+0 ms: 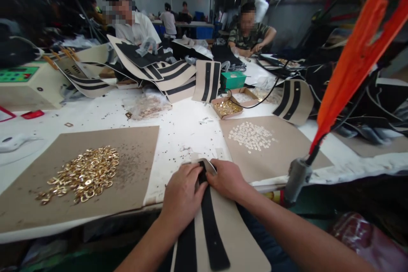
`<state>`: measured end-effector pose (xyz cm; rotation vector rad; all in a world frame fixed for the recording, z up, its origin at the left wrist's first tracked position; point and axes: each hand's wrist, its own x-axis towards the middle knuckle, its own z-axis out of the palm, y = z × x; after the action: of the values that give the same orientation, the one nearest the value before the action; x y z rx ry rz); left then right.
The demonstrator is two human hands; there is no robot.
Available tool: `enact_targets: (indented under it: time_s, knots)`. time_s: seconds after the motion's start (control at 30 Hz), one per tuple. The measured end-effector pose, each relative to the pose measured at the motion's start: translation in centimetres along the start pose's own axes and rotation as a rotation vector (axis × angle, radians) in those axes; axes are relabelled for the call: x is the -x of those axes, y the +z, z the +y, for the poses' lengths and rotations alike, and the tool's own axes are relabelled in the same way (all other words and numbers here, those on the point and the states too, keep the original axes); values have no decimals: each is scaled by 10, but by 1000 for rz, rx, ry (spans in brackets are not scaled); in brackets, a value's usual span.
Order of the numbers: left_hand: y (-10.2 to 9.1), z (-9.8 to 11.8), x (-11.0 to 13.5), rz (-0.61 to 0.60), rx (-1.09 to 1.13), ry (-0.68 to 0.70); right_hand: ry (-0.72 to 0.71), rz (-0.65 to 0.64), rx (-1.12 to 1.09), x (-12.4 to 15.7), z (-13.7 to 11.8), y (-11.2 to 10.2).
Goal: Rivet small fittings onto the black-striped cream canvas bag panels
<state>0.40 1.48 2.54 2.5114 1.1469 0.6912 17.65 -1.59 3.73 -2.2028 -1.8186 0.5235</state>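
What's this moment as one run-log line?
left hand: holds panel's far end | right hand: holds panel's far end | gold pieces: left sheet | white pieces: right sheet

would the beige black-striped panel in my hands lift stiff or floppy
The beige black-striped panel probably bends easily: its far end is curled. It may hold some shape, since its near part looks smooth. Likely light, given its thin edge.

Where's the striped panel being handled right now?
Head view, bottom centre: the striped panel has its far end in the left hand and right hand.
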Motion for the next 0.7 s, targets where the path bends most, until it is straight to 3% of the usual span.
enact_targets:
  time_s: [0.07,0.2,0.33,0.47,0.57,0.7]
  knots:
    - [7,-3,4,-28,55,-3,4,-8,-26,-1,-1,-2]
    - [20,-12,11,48,133,-48,-42,-19,-154,0,10,-12]
    - [26,-17,14,88,200,-61,56,155,-243,6,59,-28]
    - [27,-16,16,120,230,-71,225,309,-82,7,117,-39]
    - [27,-16,17,135,233,-75,250,291,-25,3,137,-41]
    - [28,-17,18,151,246,-73,231,216,39,-4,137,-43]
